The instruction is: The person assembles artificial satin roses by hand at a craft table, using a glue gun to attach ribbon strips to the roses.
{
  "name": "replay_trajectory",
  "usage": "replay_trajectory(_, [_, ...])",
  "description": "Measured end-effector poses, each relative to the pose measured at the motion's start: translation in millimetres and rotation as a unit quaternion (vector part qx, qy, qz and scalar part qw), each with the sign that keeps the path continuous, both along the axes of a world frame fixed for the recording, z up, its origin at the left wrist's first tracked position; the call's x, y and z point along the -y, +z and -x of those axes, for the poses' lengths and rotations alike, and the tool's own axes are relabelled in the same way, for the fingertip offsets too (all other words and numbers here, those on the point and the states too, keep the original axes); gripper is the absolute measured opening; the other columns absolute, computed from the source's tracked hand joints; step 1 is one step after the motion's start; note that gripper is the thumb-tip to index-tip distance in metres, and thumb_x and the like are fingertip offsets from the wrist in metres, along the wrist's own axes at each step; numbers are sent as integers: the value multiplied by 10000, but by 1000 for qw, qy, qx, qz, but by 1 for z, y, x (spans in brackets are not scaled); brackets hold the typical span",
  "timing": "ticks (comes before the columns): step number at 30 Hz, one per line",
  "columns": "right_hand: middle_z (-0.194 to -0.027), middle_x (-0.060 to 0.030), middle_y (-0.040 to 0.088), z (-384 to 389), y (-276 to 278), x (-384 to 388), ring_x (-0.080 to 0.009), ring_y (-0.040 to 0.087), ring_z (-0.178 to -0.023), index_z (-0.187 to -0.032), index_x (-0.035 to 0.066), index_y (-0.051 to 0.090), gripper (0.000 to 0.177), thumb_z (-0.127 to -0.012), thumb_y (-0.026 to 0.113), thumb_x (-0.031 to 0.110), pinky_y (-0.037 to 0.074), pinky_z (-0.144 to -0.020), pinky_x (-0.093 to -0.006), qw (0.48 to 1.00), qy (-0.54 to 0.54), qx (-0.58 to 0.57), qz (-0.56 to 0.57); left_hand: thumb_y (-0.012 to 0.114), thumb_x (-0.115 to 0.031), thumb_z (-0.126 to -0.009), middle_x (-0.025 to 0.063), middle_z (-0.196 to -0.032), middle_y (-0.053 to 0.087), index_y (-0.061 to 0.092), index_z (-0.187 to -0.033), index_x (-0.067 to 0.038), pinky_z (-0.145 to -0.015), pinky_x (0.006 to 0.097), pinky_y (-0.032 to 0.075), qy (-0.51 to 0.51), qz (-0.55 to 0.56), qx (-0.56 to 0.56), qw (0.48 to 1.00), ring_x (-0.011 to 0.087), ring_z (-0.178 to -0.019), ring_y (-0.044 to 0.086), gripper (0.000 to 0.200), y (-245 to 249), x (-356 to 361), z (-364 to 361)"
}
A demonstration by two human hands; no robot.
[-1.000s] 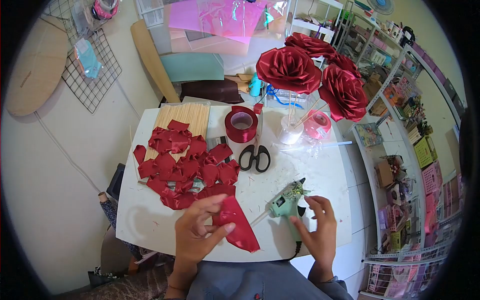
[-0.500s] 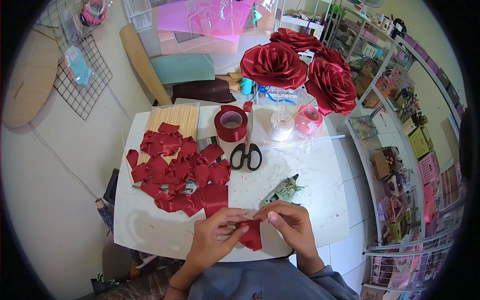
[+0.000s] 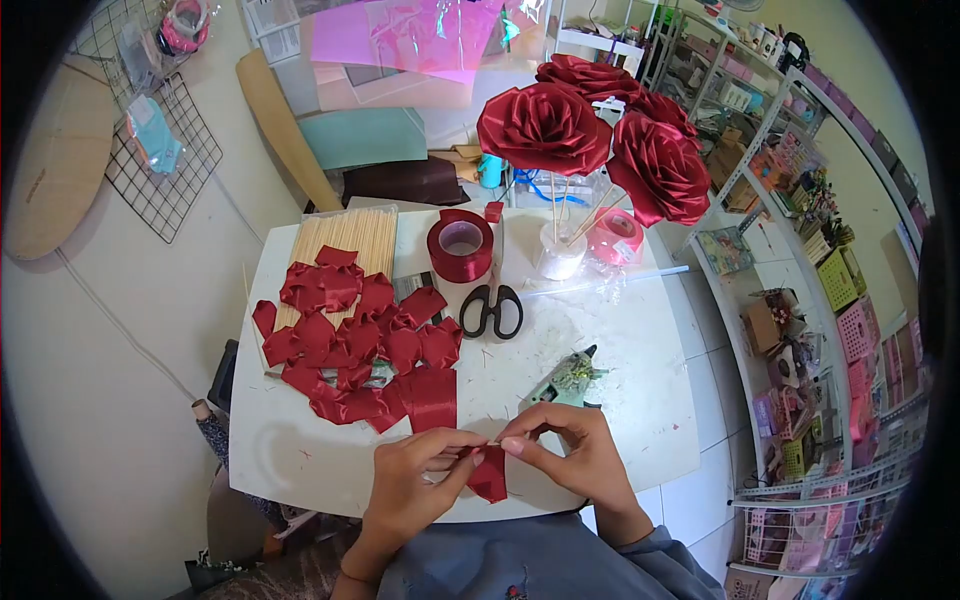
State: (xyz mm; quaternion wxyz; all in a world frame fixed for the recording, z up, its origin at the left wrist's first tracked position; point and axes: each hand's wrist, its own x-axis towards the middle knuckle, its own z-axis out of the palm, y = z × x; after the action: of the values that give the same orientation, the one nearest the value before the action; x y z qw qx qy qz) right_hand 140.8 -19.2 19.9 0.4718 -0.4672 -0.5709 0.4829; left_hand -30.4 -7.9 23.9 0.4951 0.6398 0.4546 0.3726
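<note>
Near the table's front edge, a red satin ribbon piece (image 3: 488, 474) hangs between my two hands. My left hand (image 3: 425, 470) pinches its upper edge from the left, thumb against fingers. From the right, my right hand (image 3: 565, 450) is closed in a pinch at the same edge, thumb and forefinger together. A small pale sliver shows between the fingertips, too small to name. Just beyond my hands lies a flat red ribbon piece (image 3: 434, 398), beside a heap of folded red ribbon petals (image 3: 365, 340). A mint-green glue gun (image 3: 562, 383) rests beyond my right hand.
Black-handled scissors (image 3: 491, 312) lie mid-table below a red ribbon roll (image 3: 460, 247). Wooden sticks (image 3: 345, 235) lie under the petals. Large red ribbon roses (image 3: 545, 130) stand on sticks in a white holder (image 3: 561, 252), beside a pink roll (image 3: 615, 238). Shelves (image 3: 800, 330) line the right.
My right hand has shifted slightly left, and its thumb now presses the ribbon's top edge. The ribbon piece has turned and looks narrower. My left hand moved slightly left.
</note>
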Motion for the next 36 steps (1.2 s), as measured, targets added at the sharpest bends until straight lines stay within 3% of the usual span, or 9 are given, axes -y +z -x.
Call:
replay_trajectory(6, [-680, -50, 581, -2, 0, -1, -101, 529, -636, -775, 19, 614, 102, -717, 649, 94, 399, -595, -215, 999, 25, -2, 20, 608, 75, -688, 133, -780, 616, 592, -870, 55, -674, 240, 506, -19, 27, -13, 999, 146, -734, 604, 184, 5, -2, 4])
replay_trajectory(14, [-726, -37, 595, 1, -3, 0, -97, 536, -662, -803, 36, 623, 107, -706, 654, 68, 398, -597, -211, 1000, 19, -18, 13, 609, 94, -686, 154, -808, 612, 577, -909, 77, -707, 238, 495, 2, 70, 85, 994, 160, -768, 602, 226, 5, 1, 3])
replay_trajectory(21, [-775, -64, 608, 9, -9, 2, -121, 554, -683, -821, 56, 653, 172, -659, 675, 3, 433, -587, -222, 993, -13, -19, -118, 620, 97, -670, 164, -817, 611, 573, -916, 87, -705, 240, 493, 35, 64, 153, 986, 168, -762, 603, 250, 7, 2, 2])
replay_trajectory(23, [-782, -72, 607, 9, -9, 3, -129, 558, -686, -826, 56, 656, 183, -653, 678, -1, 441, -584, -224, 990, -19, -5, -141, 589, 73, -722, 172, -867, 601, 558, -970, 68, -742, 241, 483, 15, 53, 159, 986, 162, -806, 591, 251, 7, 3, 4])
replay_trajectory(30, [-791, -93, 591, -2, -3, 3, -178, 569, -694, -874, 46, 649, 212, -667, 664, 89, 453, -587, -258, 967, 16, 74, -243, 605, 57, -715, 168, -874, 600, 562, -965, 67, -738, 241, 480, 11, 98, 155, 983, 161, -799, 590, 254, 9, 2, 8])
replay_trajectory(33, [-785, -104, 584, -4, -7, 2, -198, 564, -688, -896, 33, 640, 244, -669, 650, 120, 454, -586, -276, 948, 31, 86, -304, 598, 61, -719, 166, -882, 600, 555, -970, 75, -750, 246, 476, -11, 94, 204, 974, 167, -811, 589, 255, 11, 2, 7])
replay_trajectory(36, [-778, -107, 578, -4, -5, 4, -207, 559, -684, -905, 22, 633, 262, -665, 648, 125, 453, -586, -286, 939, 38, 94, -329, 625, 92, -642, 149, -789, 616, 580, -914, 76, -690, 228, 477, 31, 137, 222, 965, 145, -728, 600, 276, 18, 3, 2])
